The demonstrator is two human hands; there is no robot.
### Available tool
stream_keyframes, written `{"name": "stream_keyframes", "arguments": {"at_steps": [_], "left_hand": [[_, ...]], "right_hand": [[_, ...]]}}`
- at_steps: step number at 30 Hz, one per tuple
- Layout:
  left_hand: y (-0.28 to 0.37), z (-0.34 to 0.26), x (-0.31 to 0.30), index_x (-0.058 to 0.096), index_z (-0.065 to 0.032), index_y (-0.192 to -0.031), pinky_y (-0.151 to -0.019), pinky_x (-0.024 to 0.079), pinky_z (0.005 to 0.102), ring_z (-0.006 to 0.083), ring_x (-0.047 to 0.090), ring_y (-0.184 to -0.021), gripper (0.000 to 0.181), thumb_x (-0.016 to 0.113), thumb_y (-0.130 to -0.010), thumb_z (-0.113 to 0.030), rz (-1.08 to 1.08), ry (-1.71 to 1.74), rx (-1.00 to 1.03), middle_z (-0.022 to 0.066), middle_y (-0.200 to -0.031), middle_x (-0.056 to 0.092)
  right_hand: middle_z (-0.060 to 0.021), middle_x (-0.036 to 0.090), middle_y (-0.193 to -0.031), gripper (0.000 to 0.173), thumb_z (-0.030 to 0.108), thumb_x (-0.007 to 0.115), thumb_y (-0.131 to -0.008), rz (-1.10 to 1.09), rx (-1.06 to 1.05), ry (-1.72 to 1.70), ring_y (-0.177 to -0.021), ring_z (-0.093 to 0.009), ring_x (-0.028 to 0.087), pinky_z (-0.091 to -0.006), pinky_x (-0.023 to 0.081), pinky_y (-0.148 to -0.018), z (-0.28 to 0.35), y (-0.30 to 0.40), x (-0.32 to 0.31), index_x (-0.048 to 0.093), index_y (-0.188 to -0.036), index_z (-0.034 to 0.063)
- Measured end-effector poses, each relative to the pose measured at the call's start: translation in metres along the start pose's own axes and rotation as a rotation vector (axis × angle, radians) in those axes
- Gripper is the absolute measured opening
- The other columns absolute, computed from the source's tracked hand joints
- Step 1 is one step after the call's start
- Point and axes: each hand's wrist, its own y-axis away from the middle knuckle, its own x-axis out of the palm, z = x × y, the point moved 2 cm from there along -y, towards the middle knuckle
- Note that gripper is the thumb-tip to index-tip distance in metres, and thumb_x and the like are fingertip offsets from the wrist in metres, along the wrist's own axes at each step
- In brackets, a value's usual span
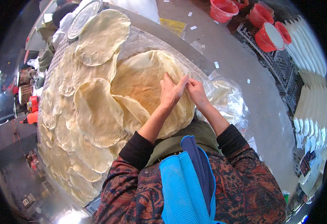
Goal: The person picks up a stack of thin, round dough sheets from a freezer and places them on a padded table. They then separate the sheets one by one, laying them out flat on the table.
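Note:
In front of my body lies a pile of large, thin round flatbreads point(137, 81), with a browned upper face and a paler rim. My left hand point(171, 91) rests over its right part, the thumb stretched towards the rim and the other fingers on the bread. Beside it, my right hand point(197, 92) pinches at the pile's right edge, its fingertips nearly meeting my left thumb. What sits between the fingertips is too small to make out. A flatbread with a raised, folded edge point(132, 107) lies beneath my left forearm.
More flatbreads point(99, 112) overlap across a quilted cloth point(141, 42) on the left. A round metal tray point(85, 19) stands at the far end. Clear plastic bags point(228, 98) lie right of my right hand. Red buckets point(268, 36) stand by black crates point(275, 64) across the floor.

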Motion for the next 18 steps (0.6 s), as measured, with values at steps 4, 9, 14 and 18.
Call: {"name": "stream_keyframes", "arguments": {"at_steps": [4,9,14,18], "left_hand": [[-0.019,0.022,-0.001,0.035,0.0043,-0.129,-0.076,0.048,0.0390,0.0325,0.055,-0.098,0.080,0.060,-0.079,-0.054,-0.064,0.203,0.024,0.0232,-0.112,0.052],[-0.010,0.008,-0.009,0.046,-0.0016,-0.122,-0.052,0.052,0.0353,0.0214,0.061,-0.073,0.061,0.048,-0.087,-0.052,-0.074,0.323,-0.047,0.0118,-0.094,0.061],[-0.030,0.046,-0.019,0.049,-0.0017,-0.120,-0.060,0.051,0.0306,0.0187,0.061,-0.080,0.044,0.057,-0.080,-0.019,-0.035,0.332,0.155,0.0084,-0.095,0.062],[-0.018,0.044,-0.021,0.050,-0.0019,-0.118,-0.065,0.048,0.0255,0.0153,0.060,-0.077,0.049,0.056,-0.069,0.004,0.027,0.609,0.103,0.0059,-0.096,0.062]], "right_hand": [[-0.0060,0.063,-0.093,0.027,0.022,0.049,-0.094,0.086,-0.006,-0.080,-0.085,-0.011,0.056,-0.0248,0.044,-0.077,0.020,0.009,0.009,0.063,-0.101,-0.0002],[-0.0045,0.061,-0.099,0.030,0.023,0.050,-0.094,0.228,-0.070,-0.019,-0.090,-0.010,0.054,-0.0270,0.043,-0.082,0.016,0.007,0.008,0.057,-0.111,-0.0006],[-0.0103,0.060,-0.104,0.030,0.022,0.056,-0.088,-0.140,-0.123,-0.014,-0.097,-0.017,0.054,-0.0314,0.042,-0.087,0.004,0.003,0.003,0.058,-0.104,-0.0023],[-0.0134,0.053,-0.111,0.045,0.027,0.068,-0.077,-0.387,-0.439,0.877,-0.105,-0.024,0.048,-0.0329,0.039,-0.091,0.010,0.014,-0.011,0.053,-0.109,-0.0022]]}}
